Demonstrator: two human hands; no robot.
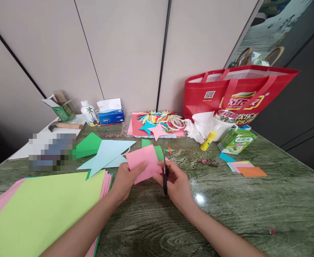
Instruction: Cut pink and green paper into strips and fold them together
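Observation:
A square of pink paper (142,162) is pinched in my left hand (127,178), thumb on top. My right hand (177,182) is closed around a pair of scissors (165,178) with black handles, blades pointing away from me. Its fingertips also touch the right edge of the pink paper. Behind the paper, pieces of green paper (159,152) show in part. A small red and green paper star (169,150) lies just beyond the scissors. To the left are light blue paper pieces (111,151) and a large stack of coloured sheets topped in yellow-green (52,207).
Along the back stand a tissue box (110,116), a white bottle (89,113), paper stars (157,130) on a plastic packet, and a red bag (210,96). A yellow glue stick (208,141), white mug (221,128) and green carton (237,141) stand right. A hammer (65,125) lies left.

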